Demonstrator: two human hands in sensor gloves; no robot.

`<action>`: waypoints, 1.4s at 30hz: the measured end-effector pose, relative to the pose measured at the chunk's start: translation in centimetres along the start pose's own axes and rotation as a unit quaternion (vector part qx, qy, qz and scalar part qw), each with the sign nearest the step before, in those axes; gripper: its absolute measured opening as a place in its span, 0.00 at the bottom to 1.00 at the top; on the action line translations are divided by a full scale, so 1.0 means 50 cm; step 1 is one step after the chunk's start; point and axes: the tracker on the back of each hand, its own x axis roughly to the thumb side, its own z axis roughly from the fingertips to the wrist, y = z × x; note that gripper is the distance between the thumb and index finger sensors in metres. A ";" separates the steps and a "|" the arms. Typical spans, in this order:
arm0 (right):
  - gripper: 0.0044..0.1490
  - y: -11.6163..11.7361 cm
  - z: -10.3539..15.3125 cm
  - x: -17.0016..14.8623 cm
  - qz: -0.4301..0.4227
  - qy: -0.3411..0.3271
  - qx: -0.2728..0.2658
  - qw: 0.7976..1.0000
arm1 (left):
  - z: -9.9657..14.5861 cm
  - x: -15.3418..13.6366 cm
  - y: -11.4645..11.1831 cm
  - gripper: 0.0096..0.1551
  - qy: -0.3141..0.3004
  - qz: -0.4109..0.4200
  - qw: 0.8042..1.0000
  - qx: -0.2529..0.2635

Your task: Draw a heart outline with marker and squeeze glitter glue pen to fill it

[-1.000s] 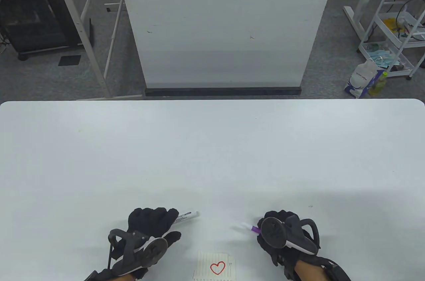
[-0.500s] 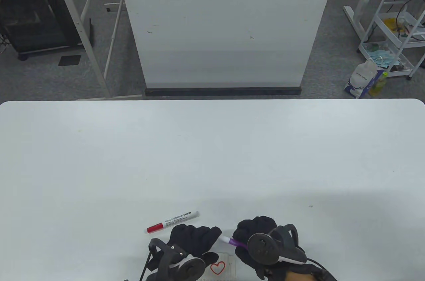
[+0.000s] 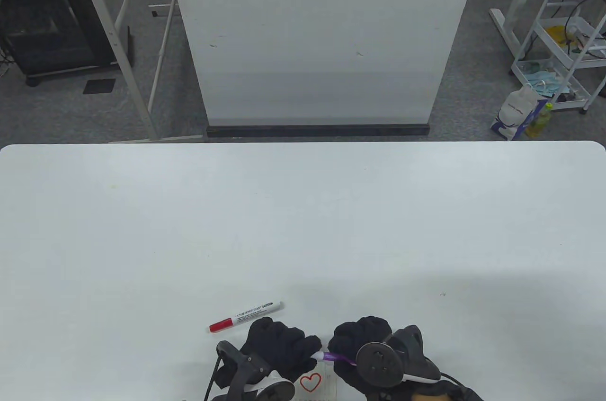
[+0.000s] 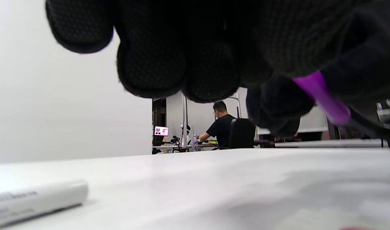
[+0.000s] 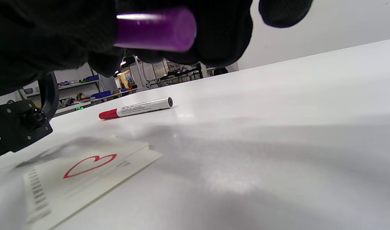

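Observation:
A red heart outline (image 3: 310, 382) is drawn on a small lined paper (image 3: 328, 378) at the table's front edge. The capped marker (image 3: 246, 316), white with a red cap, lies loose on the table behind my left hand. My right hand (image 3: 357, 339) grips the purple glitter glue pen (image 3: 335, 357) just above the paper. My left hand (image 3: 296, 346) meets it, fingertips pinching the pen's white tip end. In the right wrist view the pen's purple barrel (image 5: 156, 30) sits in my fingers above the heart (image 5: 89, 165). The left wrist view shows the purple barrel (image 4: 319, 95) between both gloves.
The white table (image 3: 303, 221) stretches wide behind the hands. A white panel (image 3: 322, 36) stands beyond its far edge. A cart with supplies (image 3: 563, 55) is on the floor at the far right. A seated person (image 4: 222, 127) is far off in the left wrist view.
My left hand let go of the marker and moved right over the paper. My right hand carried the glue pen left, and the left fingertips now close on its tip.

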 end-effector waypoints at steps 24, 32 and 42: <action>0.30 0.011 0.002 0.006 -0.063 -0.002 -0.020 0.998 | 0.010 -0.027 -0.010 0.24 -0.014 0.097 0.995 -0.012; 0.31 0.011 0.004 0.004 -0.064 -0.009 -0.022 0.998 | 0.009 -0.025 -0.016 0.28 -0.017 0.093 0.994 -0.049; 0.31 0.013 0.004 0.003 -0.077 -0.001 -0.021 0.997 | 0.011 -0.018 0.003 0.26 -0.018 0.071 0.997 -0.009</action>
